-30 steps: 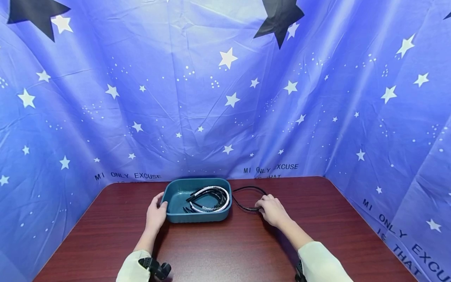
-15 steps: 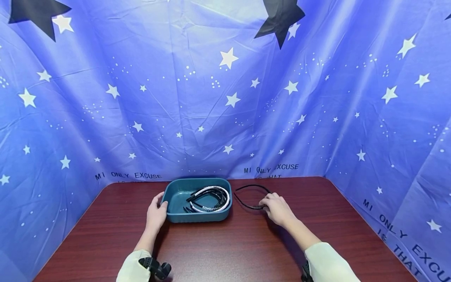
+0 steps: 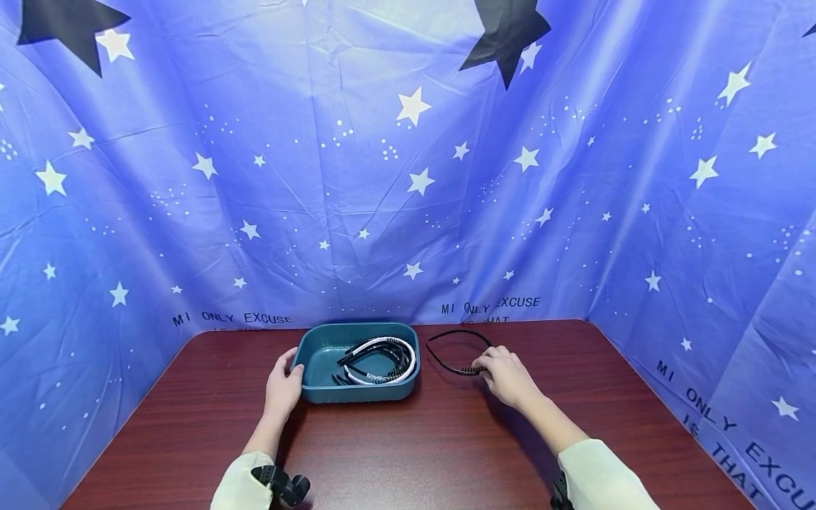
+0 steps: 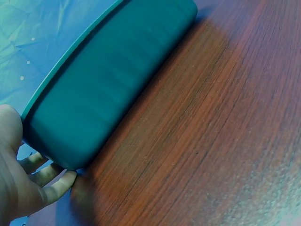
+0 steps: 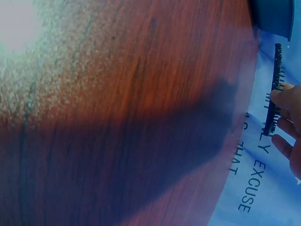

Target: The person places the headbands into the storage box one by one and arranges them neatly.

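Note:
My right hand (image 3: 510, 375) pinches a black toothed headband (image 3: 455, 370) by its side, to the right of the bin. Its two tips point left toward the bin. The right wrist view shows the headband's toothed band (image 5: 275, 89) between thumb and fingers. My left hand (image 3: 282, 382) holds the left end of a teal plastic bin (image 3: 357, 393); in the left wrist view the thumb is at the rim and the fingers (image 4: 61, 186) reach along the end wall. Inside the bin's right half lie a white headband (image 3: 411, 361) and several black toothed ones, overlapping.
The bin stands near the back of a reddish-brown wooden table (image 3: 395, 453), whose back edge meets a blue star-patterned cloth (image 3: 357, 177). The cloth also rises along both sides. A black wrist mount (image 3: 280, 485) sits at the left sleeve.
My right hand has moved right and slightly toward the back with the black headband, opening a gap from the bin's right wall. The left hand and the bin have stayed put.

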Available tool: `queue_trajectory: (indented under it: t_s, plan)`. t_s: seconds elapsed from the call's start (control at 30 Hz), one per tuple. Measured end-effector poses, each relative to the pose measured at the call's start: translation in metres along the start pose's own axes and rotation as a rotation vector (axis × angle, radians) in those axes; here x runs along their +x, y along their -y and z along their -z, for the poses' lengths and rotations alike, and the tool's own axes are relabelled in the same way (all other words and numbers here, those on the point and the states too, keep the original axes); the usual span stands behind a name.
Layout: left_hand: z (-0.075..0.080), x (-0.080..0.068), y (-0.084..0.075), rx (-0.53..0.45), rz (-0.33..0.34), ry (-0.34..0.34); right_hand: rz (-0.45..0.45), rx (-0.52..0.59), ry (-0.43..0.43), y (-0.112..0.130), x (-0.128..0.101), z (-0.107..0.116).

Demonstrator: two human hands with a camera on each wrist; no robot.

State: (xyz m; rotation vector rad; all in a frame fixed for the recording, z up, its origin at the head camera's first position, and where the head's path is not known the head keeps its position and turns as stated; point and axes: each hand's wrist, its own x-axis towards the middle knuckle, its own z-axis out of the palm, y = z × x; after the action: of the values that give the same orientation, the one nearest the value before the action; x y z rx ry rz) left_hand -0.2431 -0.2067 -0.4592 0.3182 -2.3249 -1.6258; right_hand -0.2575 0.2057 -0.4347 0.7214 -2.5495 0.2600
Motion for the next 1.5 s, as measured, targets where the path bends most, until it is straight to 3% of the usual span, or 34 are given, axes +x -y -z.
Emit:
queue_trajectory:
  t_s: [1.5]
  plan:
    - [0.0,-0.001,-0.001,0.006,0.008,0.003,0.06,0.018,-0.056,0.007,0.011,0.015]
